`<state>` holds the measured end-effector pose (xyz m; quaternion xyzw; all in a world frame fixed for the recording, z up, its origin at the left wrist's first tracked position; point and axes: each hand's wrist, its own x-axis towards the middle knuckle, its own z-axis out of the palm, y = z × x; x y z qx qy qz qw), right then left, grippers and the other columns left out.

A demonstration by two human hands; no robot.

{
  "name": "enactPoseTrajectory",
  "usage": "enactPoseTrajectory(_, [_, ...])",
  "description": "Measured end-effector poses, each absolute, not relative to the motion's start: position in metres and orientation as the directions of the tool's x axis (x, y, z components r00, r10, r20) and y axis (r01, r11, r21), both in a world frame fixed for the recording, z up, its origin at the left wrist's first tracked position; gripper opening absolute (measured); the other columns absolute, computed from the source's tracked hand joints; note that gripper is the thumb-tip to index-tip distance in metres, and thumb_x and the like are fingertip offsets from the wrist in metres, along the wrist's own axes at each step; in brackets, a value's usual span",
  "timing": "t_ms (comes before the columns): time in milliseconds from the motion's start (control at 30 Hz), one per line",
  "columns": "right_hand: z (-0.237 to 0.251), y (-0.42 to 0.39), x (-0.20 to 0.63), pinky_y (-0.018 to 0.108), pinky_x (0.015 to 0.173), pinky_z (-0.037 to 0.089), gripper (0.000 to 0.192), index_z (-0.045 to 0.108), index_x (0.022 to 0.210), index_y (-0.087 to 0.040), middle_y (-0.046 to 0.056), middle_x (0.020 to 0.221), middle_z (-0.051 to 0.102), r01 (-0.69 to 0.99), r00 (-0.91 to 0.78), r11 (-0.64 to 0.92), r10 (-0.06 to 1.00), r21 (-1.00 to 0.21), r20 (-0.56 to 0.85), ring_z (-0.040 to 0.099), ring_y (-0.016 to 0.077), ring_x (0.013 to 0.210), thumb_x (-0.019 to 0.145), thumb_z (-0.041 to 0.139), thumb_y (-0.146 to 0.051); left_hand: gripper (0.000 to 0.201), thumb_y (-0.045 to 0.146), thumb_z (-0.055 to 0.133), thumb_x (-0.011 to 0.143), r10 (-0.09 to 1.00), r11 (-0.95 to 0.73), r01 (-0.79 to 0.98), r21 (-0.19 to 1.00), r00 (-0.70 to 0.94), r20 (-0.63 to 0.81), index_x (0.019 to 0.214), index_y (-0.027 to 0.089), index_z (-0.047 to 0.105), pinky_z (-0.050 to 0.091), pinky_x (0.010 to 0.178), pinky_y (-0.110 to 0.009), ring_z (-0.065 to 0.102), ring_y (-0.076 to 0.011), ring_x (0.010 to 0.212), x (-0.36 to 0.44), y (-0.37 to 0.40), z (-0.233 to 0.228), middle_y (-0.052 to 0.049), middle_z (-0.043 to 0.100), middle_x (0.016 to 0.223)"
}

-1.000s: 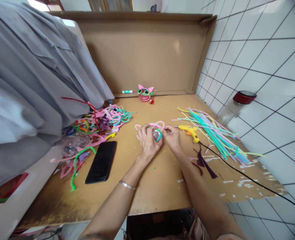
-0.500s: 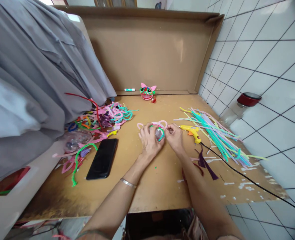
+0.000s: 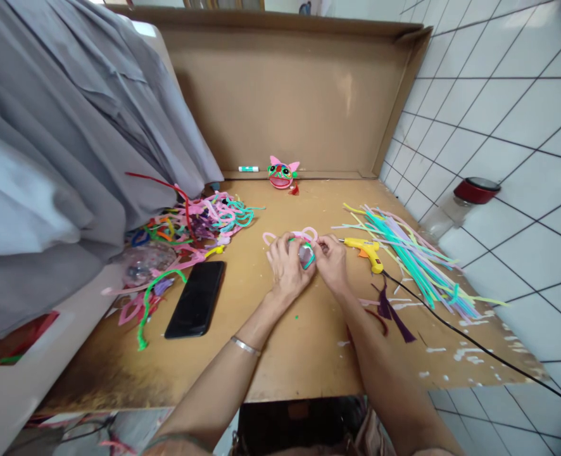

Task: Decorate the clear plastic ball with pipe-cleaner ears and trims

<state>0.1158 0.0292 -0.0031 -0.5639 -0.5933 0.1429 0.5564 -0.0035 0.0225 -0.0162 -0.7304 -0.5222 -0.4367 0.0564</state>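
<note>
A small clear ball (image 3: 306, 254) wrapped in green and pink pipe cleaner is held over the middle of the table (image 3: 280, 354), pinched between both hands. It is gripped from the left by the curled left hand (image 3: 286, 269), and its right edge is pinched by the fingertips of the right hand (image 3: 332, 261). Pink loops (image 3: 290, 235) are seen just behind the ball. A yellow glue gun (image 3: 363, 249) lies just right of the right hand, beside a bundle of straight pipe cleaners (image 3: 411, 256). A phone (image 3: 195, 307) lies to the left, near a tangle of bent pipe cleaners (image 3: 199, 221). A finished cat-face figure (image 3: 282, 174) stands at the back.
</note>
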Motion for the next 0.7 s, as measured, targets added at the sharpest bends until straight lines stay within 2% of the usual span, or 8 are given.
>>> enactPoseTrajectory(200, [-0.0082, 0.0331, 0.1162, 0.029, 0.067, 0.045, 0.020, 0.061, 0.070, -0.020, 0.002, 0.072, 0.060, 0.340, 0.312, 0.301, 0.858, -0.891, 0.408, 0.055, 0.0163, 0.068, 0.079, 0.055, -0.037, 0.039, 0.037, 0.063, 0.078, 0.730, -0.447, 0.806, 0.388, 0.078, 0.679, 0.112, 0.020, 0.057, 0.039, 0.093, -0.042, 0.048, -0.0309, 0.116, -0.0038, 0.0220, -0.0143, -0.014, 0.054, 0.125])
enactPoseTrajectory(400, [-0.0060, 0.0330, 0.1168, 0.030, 0.070, 0.048, 0.022, 0.063, 0.073, -0.019, 0.003, 0.074, 0.064, 0.245, 0.307, 0.306, 0.875, -0.920, 0.373, 0.058, 0.0181, 0.073, 0.077, 0.055, -0.040, 0.042, 0.038, 0.064, 0.077, 0.741, -0.428, 0.810, 0.401, 0.061, 0.668, 0.114, 0.021, 0.057, 0.040, 0.092, -0.043, 0.049, -0.0315, 0.116, -0.0057, 0.0234, -0.0133, -0.013, 0.054, 0.124])
enactPoseTrajectory(700, [-0.0083, 0.0361, 0.1145, 0.030, 0.069, 0.049, 0.022, 0.062, 0.071, -0.019, 0.003, 0.073, 0.064, 0.120, 0.336, 0.273, 0.894, -0.955, 0.298, 0.058, 0.0171, 0.069, 0.069, 0.062, -0.041, 0.040, 0.039, 0.065, 0.078, 0.732, -0.441, 0.805, 0.398, 0.067, 0.678, 0.113, 0.019, 0.058, 0.040, 0.089, -0.042, 0.049, -0.0309, 0.112, -0.0045, 0.0215, -0.0133, -0.014, 0.055, 0.122])
